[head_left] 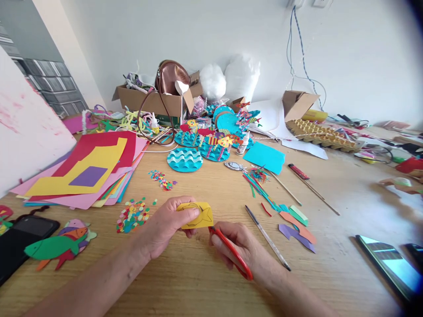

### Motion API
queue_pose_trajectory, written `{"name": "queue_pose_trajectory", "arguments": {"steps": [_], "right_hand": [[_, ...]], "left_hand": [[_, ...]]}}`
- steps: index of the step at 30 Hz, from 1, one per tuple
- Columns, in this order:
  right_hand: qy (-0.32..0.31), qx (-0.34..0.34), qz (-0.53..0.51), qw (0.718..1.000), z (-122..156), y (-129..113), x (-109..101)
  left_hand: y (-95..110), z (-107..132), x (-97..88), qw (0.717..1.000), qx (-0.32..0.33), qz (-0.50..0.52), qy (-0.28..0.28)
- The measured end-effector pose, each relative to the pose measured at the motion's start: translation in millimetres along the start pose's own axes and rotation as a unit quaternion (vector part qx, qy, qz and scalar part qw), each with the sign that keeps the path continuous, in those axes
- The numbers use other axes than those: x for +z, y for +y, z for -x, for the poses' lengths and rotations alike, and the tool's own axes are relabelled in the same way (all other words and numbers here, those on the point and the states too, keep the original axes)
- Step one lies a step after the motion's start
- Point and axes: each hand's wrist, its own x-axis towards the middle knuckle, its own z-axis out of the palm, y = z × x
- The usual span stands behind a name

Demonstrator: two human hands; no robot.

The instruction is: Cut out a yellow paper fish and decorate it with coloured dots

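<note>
Centrally, left hand (165, 226) pinching yellow paper (195, 215) with a drawn fish above the tabletop (198, 273), right hand (236, 246) closed around red scissors (233, 253) touching the paper's lower edge, confetti pile (133, 215) nearby.

Yellow paper (195, 215) bears a pencilled fish outline; the scissors (233, 254) are red-handled; teal discs (184, 159) carry wave patterns.
</note>
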Motion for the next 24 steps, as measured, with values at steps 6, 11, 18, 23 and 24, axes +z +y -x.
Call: {"name": "queue_pose_trajectory", "arguments": {"steps": [6,11,18,23,24], "right_hand": [[-0.001,-0.002,-0.012,1.000,-1.3,1.7,0.1],[-0.001,0.008,-0.009,1.000,-0.6,2.8,-0.2],[-0.002,0.009,-0.002,1.000,-0.6,1.3,-0.4],[0.002,0.007,0.001,1.000,-1.2,2.2,-0.6],[0.002,0.007,0.004,1.000,-1.4,2.6,-0.7]], "left_hand": [[1.2,0.2,0.1,1.000,-0.001,0.001,0.000],[0.5,-0.7,-0.8,1.000,-0.002,0.001,0.001],[-1.4,-0.9,-1.9,1.000,0.001,0.013,-0.006],[-2.7,-1.0,-3.4,1.000,0.001,0.018,-0.008],[-2.9,-1.0,-3.8,1.000,-0.001,0.019,-0.009]]}}
